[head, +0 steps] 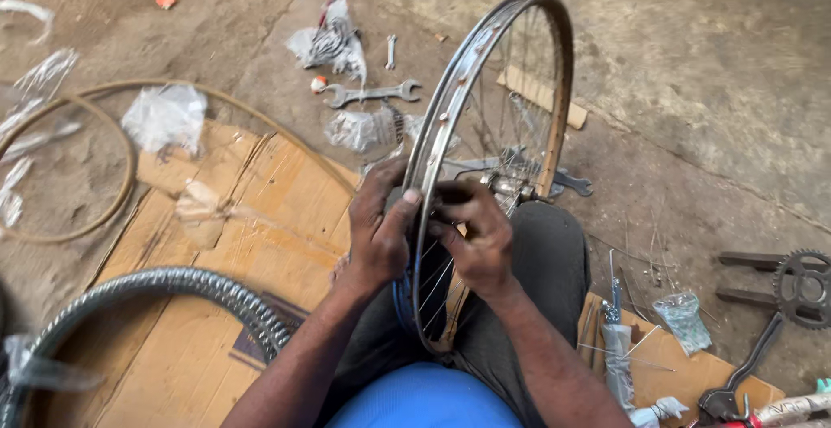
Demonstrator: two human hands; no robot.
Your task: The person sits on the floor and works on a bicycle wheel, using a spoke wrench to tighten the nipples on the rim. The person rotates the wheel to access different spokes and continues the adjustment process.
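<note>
A bare metal bicycle wheel rim point(472, 64) with thin spokes stands upright on my lap, its hub point(511, 190) near the middle. My left hand point(381, 229) grips the near side of the rim, thumb pressed on its edge. My right hand point(476, 233) reaches between the spokes beside the hub, fingers pinched around a spoke. Both hands almost touch each other. My dark trousers point(545, 255) are under the wheel.
Flattened cardboard point(216, 246) covers the ground at left, with a wrapped rim point(173, 285) and a thin hoop point(104, 212) on it. Spanners point(372, 93), plastic bags point(164, 116), a crank with chainring point(792, 285) and loose spokes point(623, 350) lie around on the concrete.
</note>
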